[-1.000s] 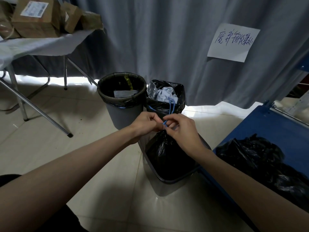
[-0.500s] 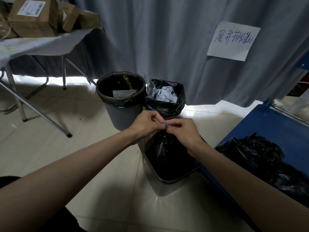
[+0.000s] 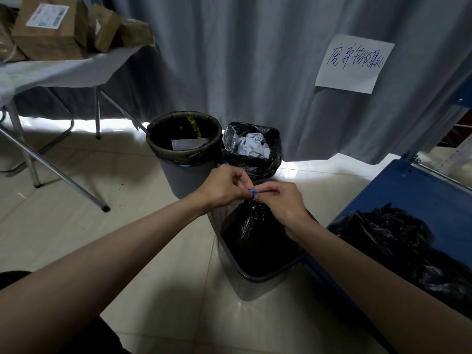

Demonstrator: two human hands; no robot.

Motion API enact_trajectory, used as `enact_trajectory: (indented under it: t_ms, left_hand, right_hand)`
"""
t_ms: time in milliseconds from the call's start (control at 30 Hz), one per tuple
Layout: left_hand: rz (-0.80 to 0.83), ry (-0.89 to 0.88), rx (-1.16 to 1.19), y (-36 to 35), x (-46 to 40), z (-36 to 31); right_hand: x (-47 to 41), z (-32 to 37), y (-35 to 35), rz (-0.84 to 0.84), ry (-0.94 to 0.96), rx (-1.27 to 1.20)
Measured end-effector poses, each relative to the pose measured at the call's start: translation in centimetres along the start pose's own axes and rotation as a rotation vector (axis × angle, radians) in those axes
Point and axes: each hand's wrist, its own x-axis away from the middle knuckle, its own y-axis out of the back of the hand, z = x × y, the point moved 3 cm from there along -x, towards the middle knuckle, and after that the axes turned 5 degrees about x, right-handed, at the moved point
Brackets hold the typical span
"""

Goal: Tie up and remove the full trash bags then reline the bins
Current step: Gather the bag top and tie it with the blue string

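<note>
- A pale grey curtain (image 3: 242, 60) hangs behind, with a white paper sign with handwritten characters (image 3: 353, 63) fixed to it.
- A blue flat cart deck (image 3: 421, 195) at right carries a crumpled black plastic bag (image 3: 398, 241).
- A cloth-covered folding worktop (image 3: 58, 72) at upper left bears brown cardboard boxes (image 3: 51, 29).
- A full black trash bag (image 3: 258, 238), gathered at the neck, sits in the nearest grey square bin (image 3: 258, 282) on the tiled floor.
- Beyond stand a round grey lined bin (image 3: 184, 149) and a black-lined bin holding crumpled paper (image 3: 252, 146).
- The left hand (image 3: 224, 185) and right hand (image 3: 283, 203) each pinch the blue drawstring (image 3: 252, 192) at the bag's neck.
</note>
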Motion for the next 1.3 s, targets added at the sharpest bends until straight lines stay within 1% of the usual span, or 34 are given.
enact_trajectory:
  t_ms: [133,233,333,467,567,667,833,967,1100,1200,1300]
  left_hand:
    - [0.011,-0.043,-0.085,0.3,-0.2,-0.2]
    - [-0.002,-0.068,-0.197,0.4,-0.3,-0.3]
    - [-0.01,-0.133,-0.272,0.2,-0.2,-0.4]
    - [0.046,-0.212,-0.268,0.1,0.0,-0.6]
    - [0.074,-0.236,-0.253,0.5,0.3,-1.0]
    - [0.067,-0.234,-0.211,0.7,0.5,-1.3]
    - [0.038,-0.194,-0.15,0.7,0.5,-1.1]
    - [0.076,-0.148,-0.145,0.6,0.3,-0.9]
    - [0.139,-0.017,-0.099,0.6,-0.1,0.0]
    - [0.208,0.106,0.011,0.5,-0.1,0.6]
    - [0.283,0.175,0.14,0.4,0.1,1.0]
  right_hand:
    - [-0.4,-0.1,-0.1,0.02,-0.011,-0.018]
    - [-0.5,-0.2,-0.2,0.068,-0.037,-0.081]
    - [-0.5,-0.4,-0.3,0.102,-0.042,-0.096]
    - [-0.6,-0.2,0.2,0.112,-0.036,-0.058]
    - [-0.8,-0.2,0.4,0.094,-0.023,-0.01]
    - [-1.1,-0.1,0.4,0.063,-0.004,0.013]
    - [-0.8,0.3,0.7,0.032,0.021,0.071]
    - [-0.4,0.9,1.0,0.015,0.049,0.115]
    - [-0.2,1.2,1.0,-0.005,0.11,0.16]
    - [0.1,1.3,0.8,-0.018,0.186,0.218]
    - [0.1,1.3,0.4,-0.043,0.274,0.318]
